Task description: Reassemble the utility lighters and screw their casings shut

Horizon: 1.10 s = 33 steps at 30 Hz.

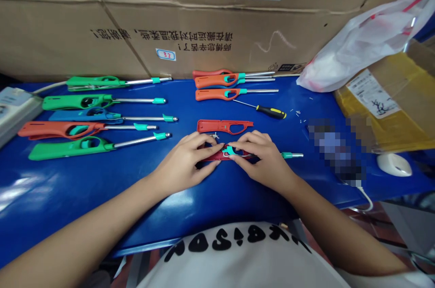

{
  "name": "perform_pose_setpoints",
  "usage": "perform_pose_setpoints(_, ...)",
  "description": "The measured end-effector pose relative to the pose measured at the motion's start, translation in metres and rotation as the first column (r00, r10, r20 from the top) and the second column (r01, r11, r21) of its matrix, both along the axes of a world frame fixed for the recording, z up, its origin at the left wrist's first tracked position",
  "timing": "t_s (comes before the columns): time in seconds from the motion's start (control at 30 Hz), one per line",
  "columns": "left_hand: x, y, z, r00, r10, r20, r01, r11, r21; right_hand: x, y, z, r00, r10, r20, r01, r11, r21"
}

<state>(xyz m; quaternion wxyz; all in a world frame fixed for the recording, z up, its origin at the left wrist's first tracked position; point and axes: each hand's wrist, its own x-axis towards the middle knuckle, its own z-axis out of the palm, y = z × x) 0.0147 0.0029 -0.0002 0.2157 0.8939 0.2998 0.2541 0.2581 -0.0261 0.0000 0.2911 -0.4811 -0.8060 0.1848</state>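
An opened red gas lighter [220, 156] lies flat before me, its inner parts and a thin white wire showing. My left hand [188, 157] grips the handle end of its shell between thumb and fingers. At the teal trigger [231, 149], my right hand [260, 156] is closed, with thumb and fingertips on that piece and the shell. The lighter's nozzle with a teal tip [292, 155] sticks out to the right, partly hidden by my right hand. Just beyond my hands lies the loose red shell half [224, 126], with a small pale part [215, 135] near my left fingers.
Several long lighters, such as a green one [71, 148], lie at left. Three red and orange lighters [217, 94] lie at the back, near a screwdriver [272, 111]. A large carton [136, 16] stands behind; a wrapped parcel [390, 102] and white mouse [394, 164] are at right.
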Motion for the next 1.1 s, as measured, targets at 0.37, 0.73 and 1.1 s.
perform_pose_setpoints(0.37, 0.0, -0.004, 0.004, 0.985, 0.02, -0.173, 0.002, 0.992, 0.125, 0.003, -0.007, 0.011, 0.956, 0.092, 0.278, -0.09, 0.996, -0.02)
perform_pose_setpoints(0.73, 0.001, -0.003, 0.0, 0.988, 0.028, -0.151, -0.002, 0.986, 0.166, 0.018, -0.018, 0.012, 0.976, -0.042, 0.213, 0.015, 0.992, 0.128)
perform_pose_setpoints(1.1, 0.0, -0.002, 0.002, 0.982, 0.008, -0.187, 0.017, 0.991, 0.132, 0.033, -0.03, 0.008, 0.966, -0.106, 0.234, 0.035, 0.957, 0.287)
